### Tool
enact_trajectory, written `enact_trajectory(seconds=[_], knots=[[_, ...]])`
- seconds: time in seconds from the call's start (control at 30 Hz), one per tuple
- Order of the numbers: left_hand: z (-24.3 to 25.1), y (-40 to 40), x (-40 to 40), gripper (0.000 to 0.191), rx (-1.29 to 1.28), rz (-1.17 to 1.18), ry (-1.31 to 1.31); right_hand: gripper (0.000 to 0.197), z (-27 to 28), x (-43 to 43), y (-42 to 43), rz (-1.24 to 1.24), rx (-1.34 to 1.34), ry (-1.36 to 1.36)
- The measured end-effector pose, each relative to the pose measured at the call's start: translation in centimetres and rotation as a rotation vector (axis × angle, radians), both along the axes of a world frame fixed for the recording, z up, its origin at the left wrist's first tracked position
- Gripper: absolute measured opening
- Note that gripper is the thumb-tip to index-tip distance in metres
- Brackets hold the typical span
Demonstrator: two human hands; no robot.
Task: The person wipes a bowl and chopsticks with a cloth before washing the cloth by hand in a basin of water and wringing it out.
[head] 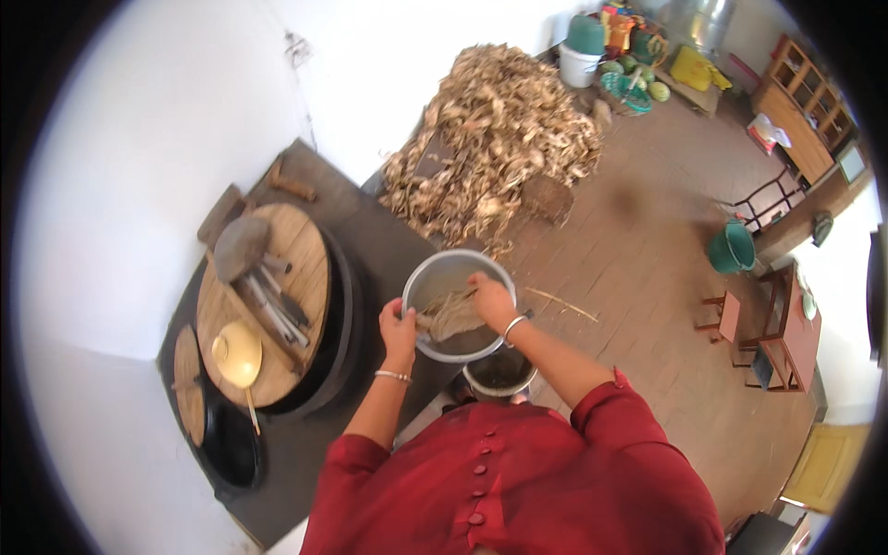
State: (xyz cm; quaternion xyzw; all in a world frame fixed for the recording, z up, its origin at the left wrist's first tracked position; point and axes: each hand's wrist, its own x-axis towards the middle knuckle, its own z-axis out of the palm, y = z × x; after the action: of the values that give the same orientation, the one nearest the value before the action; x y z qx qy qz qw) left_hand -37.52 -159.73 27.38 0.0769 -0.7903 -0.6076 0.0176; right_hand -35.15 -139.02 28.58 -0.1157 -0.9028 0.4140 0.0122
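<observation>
My left hand [397,326] grips the left rim of a round metal basin [459,255], with the thumb on the inner side. Inside that basin, my right hand [494,304] pinches a wet-looking, grey-brown cloth [452,318], which spreads over the basin's bottom. The basin is tilted a little, beside the edge of a dark stove top [388,260]. Below it, near my feet, stands a bucket or pot [501,371] with a pale rim and dark contents, partly hidden by the basin.
On the stove, a round wooden lid [298,239] partly covers a large black wok [347,333] and bears a yellow ladle [237,354] and a metal scoop [241,250]. Dry corn husks [513,132] are heaped beyond. A green bucket [732,248] and small stool [721,317] stand right.
</observation>
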Motion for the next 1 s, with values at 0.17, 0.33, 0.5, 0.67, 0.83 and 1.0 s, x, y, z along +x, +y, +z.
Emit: enact_trajectory(seconds=[0.17, 0.33, 0.5, 0.67, 0.83, 1.0], knots=[[0.8, 0.1, 1.2, 0.026, -0.177, -0.081, 0.047, 0.026, 1.6, 1.0, -0.4, 0.145, 0.189, 0.004], [0.0, 2.0, 1.5, 0.026, -0.397, -0.413, -0.035, 0.022, 0.0, 1.3, -1.1, 0.231, 0.459, 0.146], [-2.3, 2.9, 1.3, 0.032, -0.265, -0.501, -0.3, 0.023, -1.2, 0.5, -2.7, 0.364, 0.54, -0.001], [1.8, 4.5, 1.0, 0.057, 0.495, -0.181, -0.757, 0.038, 0.2, -0.3, -4.4, 0.14, -0.106, -0.102], [-0.9, 1.8, 0.3, 0.053, 1.128, -0.244, -0.782, 0.026, 1.1, 1.1, -11.5, 0.199, 0.301, 0.203], [1.5, 3.4, 2.0, 0.031, 0.937, -0.047, -0.467, 0.029, 6.1, 1.4, -12.1, 0.067, -0.527, 0.085]])
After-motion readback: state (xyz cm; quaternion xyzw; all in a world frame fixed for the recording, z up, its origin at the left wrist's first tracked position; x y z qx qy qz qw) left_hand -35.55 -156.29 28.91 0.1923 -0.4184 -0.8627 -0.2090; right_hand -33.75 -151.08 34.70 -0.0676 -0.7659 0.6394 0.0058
